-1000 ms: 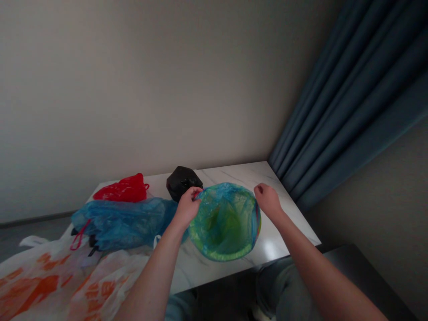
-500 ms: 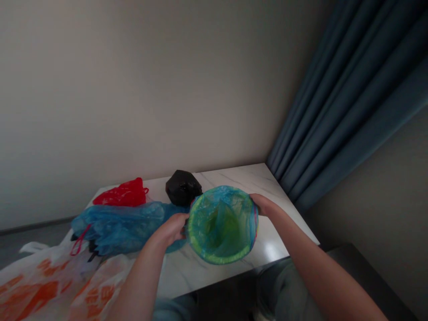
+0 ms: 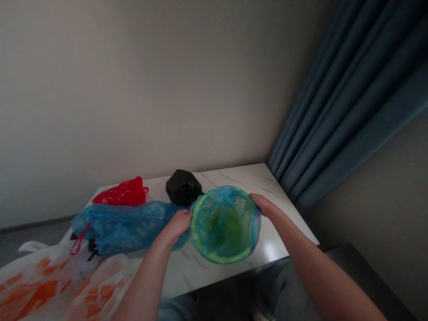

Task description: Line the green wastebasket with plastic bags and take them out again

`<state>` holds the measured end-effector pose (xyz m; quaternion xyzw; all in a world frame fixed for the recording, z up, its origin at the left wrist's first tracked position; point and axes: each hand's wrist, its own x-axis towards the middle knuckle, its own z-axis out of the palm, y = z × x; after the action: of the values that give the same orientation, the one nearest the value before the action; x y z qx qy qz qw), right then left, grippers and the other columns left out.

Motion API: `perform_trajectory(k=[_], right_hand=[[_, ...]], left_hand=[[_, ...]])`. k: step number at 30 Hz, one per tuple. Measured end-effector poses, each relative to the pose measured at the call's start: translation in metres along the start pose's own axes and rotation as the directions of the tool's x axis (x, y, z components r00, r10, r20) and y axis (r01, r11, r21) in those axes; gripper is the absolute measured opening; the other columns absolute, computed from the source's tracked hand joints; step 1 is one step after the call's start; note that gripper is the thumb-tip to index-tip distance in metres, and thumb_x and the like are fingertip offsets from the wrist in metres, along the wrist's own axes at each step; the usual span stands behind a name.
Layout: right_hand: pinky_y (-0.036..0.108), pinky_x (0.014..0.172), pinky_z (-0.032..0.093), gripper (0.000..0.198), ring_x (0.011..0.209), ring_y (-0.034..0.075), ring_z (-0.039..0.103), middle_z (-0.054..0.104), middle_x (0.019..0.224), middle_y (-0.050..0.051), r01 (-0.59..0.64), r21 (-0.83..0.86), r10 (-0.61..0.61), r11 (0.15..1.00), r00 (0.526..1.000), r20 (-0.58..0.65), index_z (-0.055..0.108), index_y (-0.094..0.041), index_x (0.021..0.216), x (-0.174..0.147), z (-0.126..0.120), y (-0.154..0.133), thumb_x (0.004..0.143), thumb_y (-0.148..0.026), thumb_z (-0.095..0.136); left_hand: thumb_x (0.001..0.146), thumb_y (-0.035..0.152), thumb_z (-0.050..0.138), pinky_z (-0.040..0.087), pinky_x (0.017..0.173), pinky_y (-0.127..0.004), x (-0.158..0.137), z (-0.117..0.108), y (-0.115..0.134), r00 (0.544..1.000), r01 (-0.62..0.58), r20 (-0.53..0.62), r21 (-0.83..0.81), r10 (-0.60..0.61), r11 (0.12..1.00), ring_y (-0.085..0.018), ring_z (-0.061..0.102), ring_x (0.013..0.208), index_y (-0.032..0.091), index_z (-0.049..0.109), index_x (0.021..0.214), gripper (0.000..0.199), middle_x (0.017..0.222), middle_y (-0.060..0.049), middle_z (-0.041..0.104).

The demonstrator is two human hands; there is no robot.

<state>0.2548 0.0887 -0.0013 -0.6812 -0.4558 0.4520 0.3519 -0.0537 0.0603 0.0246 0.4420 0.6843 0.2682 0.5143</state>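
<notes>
A round green bin (image 3: 230,232), its mouth turned up toward me, is lined with a thin blue plastic bag (image 3: 251,209) folded over the rim. My left hand (image 3: 180,224) grips the left side of the lined rim, thumb on top. On the upper right of the rim, my right hand (image 3: 261,204) is closed, its fingers partly hidden behind the bag. Just left of the bin lies a long crumpled blue plastic bag (image 3: 130,225) with a pink drawstring (image 3: 80,239). Behind the bin sits a knotted black bag (image 3: 183,187).
A red plastic bag (image 3: 122,192) lies at the back left of the white marble-patterned table (image 3: 240,173). White bags with orange print (image 3: 36,285) fill the near left. A blue-grey curtain (image 3: 321,107) hangs on the right, beside the wall (image 3: 167,89).
My left hand has shifted slightly up and right along the rim. The bin has moved a little to the right; my right hand stays nearly where it was.
</notes>
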Motion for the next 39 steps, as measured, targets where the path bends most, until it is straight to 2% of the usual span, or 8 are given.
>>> perform_trajectory(k=[4,7,11,15,20,26,32,39], right_hand=[[0.028,0.055,0.046,0.03,0.064,0.019,0.061,0.065,0.062,0.009,-0.156,0.023,0.156,0.987,0.987,0.037,0.061,-0.018,0.061,-0.004,-0.002,-0.004,0.088,-0.022,0.049],[0.028,0.054,0.043,0.029,0.066,0.019,0.06,0.065,0.064,0.009,-0.21,0.023,0.211,0.977,0.977,-0.021,0.061,-0.016,0.063,-0.005,-0.002,-0.007,0.089,-0.023,0.049],[0.026,0.056,0.048,0.024,0.066,0.018,0.063,0.07,0.072,0.007,-0.247,0.102,0.247,0.964,0.969,0.012,0.064,-0.015,0.07,-0.004,-0.001,-0.009,0.087,-0.026,0.051],[0.027,0.06,0.052,0.024,0.067,0.018,0.066,0.072,0.073,0.008,-0.192,0.176,0.2,0.965,0.979,-0.027,0.067,-0.015,0.067,-0.004,-0.002,-0.01,0.084,-0.028,0.057],[0.026,0.06,0.048,0.017,0.073,0.021,0.068,0.073,0.073,0.008,-0.09,0.068,0.1,0.994,0.981,-0.164,0.071,-0.014,0.071,-0.003,-0.007,-0.011,0.078,-0.024,0.059],[0.028,0.065,0.045,0.031,0.068,0.02,0.065,0.072,0.073,0.007,0.15,-0.324,-0.271,0.934,0.888,-0.372,0.072,-0.013,0.103,-0.004,-0.009,-0.012,0.083,-0.031,0.056],[0.028,0.063,0.037,0.029,0.064,0.02,0.059,0.068,0.069,0.004,0.23,-0.454,-0.413,0.861,0.837,-0.359,0.068,-0.016,0.108,-0.012,-0.002,-0.017,0.089,-0.029,0.05],[0.027,0.058,0.032,0.025,0.055,0.016,0.052,0.059,0.059,-0.001,0.345,-0.369,-0.466,0.863,0.826,-0.318,0.065,-0.018,0.103,-0.018,0.006,-0.023,0.089,-0.03,0.047]], left_hand=[[0.08,0.025,0.056,0.042,0.064,-0.031,0.008,0.007,-0.001,0.947,-0.178,-0.195,0.349,0.257,0.92,-0.025,0.064,0.07,0.022,0.055,0.063,0.018,0.066,-0.009,0.066],[0.085,0.025,0.052,0.04,0.066,-0.031,0.008,0.011,0.003,0.928,-0.16,-0.218,0.497,0.301,0.853,-0.027,0.064,0.073,0.022,0.054,0.069,0.017,0.07,-0.01,0.067],[0.09,0.026,0.047,0.039,0.067,-0.03,0.005,0.013,0.01,0.916,-0.151,-0.217,0.594,0.338,0.79,-0.027,0.065,0.077,0.022,0.056,0.077,0.017,0.076,-0.011,0.068],[0.087,0.024,0.053,0.038,0.065,-0.029,0.009,0.013,0.013,0.905,-0.199,-0.225,0.523,0.36,0.828,-0.025,0.064,0.074,0.022,0.055,0.072,0.016,0.074,-0.008,0.067],[0.085,0.026,0.056,0.036,0.062,-0.029,0.012,0.016,0.017,0.89,-0.268,-0.225,0.447,0.397,0.854,-0.023,0.061,0.067,0.022,0.059,0.073,0.013,0.07,-0.006,0.066],[0.077,0.026,0.065,0.039,0.063,-0.029,0.013,0.023,0.019,0.893,-0.326,-0.208,0.315,0.4,0.892,-0.022,0.063,0.068,0.021,0.066,0.079,0.006,0.07,-0.005,0.068],[0.077,0.025,0.062,0.043,0.065,-0.029,0.021,0.027,0.014,0.892,-0.395,-0.158,0.188,0.424,0.899,-0.021,0.064,0.069,0.019,0.068,0.084,0.011,0.073,-0.006,0.07],[0.078,0.024,0.059,0.043,0.063,-0.028,0.018,0.031,0.017,0.904,-0.392,-0.175,0.032,0.391,0.92,-0.018,0.062,0.066,0.019,0.066,0.091,0.015,0.074,-0.003,0.068]])
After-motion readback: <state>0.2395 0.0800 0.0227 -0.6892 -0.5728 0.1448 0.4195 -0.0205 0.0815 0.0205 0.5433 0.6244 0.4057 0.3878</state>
